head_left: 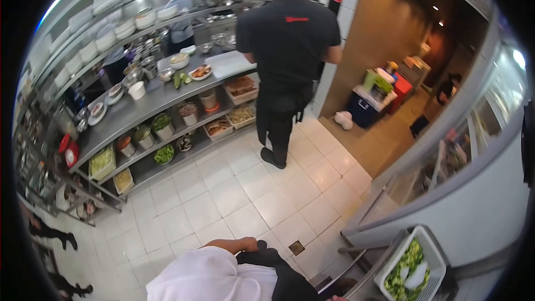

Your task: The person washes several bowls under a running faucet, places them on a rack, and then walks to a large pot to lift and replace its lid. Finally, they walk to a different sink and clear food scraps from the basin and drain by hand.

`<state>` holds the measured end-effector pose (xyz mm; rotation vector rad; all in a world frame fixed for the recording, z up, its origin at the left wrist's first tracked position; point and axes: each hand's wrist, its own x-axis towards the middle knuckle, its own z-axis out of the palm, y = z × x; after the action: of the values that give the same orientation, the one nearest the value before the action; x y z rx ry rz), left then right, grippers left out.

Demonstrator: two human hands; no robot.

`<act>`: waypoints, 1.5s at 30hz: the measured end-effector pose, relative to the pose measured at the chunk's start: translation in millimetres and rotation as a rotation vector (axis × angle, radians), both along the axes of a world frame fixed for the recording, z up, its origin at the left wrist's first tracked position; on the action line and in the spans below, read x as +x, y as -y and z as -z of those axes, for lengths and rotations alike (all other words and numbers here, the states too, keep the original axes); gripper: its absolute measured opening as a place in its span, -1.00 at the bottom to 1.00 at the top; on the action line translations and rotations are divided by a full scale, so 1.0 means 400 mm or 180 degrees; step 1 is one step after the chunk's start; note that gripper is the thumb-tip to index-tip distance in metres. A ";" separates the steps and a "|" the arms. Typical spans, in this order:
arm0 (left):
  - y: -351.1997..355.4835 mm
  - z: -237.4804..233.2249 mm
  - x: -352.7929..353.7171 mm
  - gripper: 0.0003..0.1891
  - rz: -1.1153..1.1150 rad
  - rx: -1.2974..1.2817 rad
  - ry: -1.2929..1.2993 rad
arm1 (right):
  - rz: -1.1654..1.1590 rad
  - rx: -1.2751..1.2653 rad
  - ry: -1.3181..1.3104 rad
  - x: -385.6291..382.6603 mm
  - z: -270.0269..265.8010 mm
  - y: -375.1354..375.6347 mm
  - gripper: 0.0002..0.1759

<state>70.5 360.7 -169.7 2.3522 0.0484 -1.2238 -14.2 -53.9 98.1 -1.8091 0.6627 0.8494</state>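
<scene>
Below me are my white sleeve and shirt (206,276) and a black apron (290,278). My left hand (245,243) reaches out from the sleeve over the floor, beside the dark apron and a rounded black shape, perhaps a shoe tip. Its fingers are too small and hidden to judge. Only a sliver of what seems my right hand (337,298) shows at the bottom edge, near a metal-framed counter. Close by on the right sits a white plastic basket (382,278) of chopped green vegetables (409,267) with a white piece on top.
A co-worker in black (287,28) stands ahead by a steel counter (120,114) with shelves of food tubs. Another person (179,19) is behind it. Stacked plates (108,0) fill the upper shelf. A glass-fronted case (446,161) runs along the right, near a doorway.
</scene>
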 end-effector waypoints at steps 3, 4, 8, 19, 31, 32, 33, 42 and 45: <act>-0.099 0.086 -0.017 -0.61 0.0197 0.0114 0.0046 | 0.0408 0.1207 0.0488 0.176 0.156 -0.068 -0.61; -0.123 0.108 -0.022 -0.59 0.0774 0.0165 0.0276 | 0.0493 0.1284 0.0613 0.224 0.324 -0.034 -0.60; -0.204 -0.084 -0.010 -0.47 -0.0508 0.1212 -0.0089 | -0.3183 -0.1807 0.4148 0.378 0.585 -0.061 -0.54; -0.308 0.072 -0.147 -0.53 -0.1641 0.0683 0.0210 | -0.3024 -0.0919 0.0003 0.576 0.786 -0.095 -0.61; -0.140 -0.239 -0.119 -0.42 -0.4783 -0.0729 -0.1075 | -0.2558 0.1601 -0.1549 1.086 0.465 -0.358 -0.60; -0.124 -0.152 -0.185 -0.41 -0.5395 -0.0685 -0.0822 | -0.1892 0.2491 -0.1802 1.112 0.455 -0.365 -0.62; -0.113 -0.103 -0.210 -0.38 -0.5993 -0.0640 -0.0537 | -0.1508 0.2093 -0.1828 1.127 0.534 -0.353 -0.59; 0.320 -0.089 -0.249 -0.45 -0.2956 -0.0649 -0.1309 | -0.5073 -0.0696 0.0480 1.063 0.858 -0.205 -0.48; 0.353 -0.081 -0.217 -0.46 -0.3140 -0.0787 -0.1270 | -0.5228 -0.0681 0.0509 1.092 0.844 -0.225 -0.48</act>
<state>-16.3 219.5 -137.3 1.4742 0.9901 -1.0432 422.6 36.0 -239.6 -2.3923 -1.1199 1.6018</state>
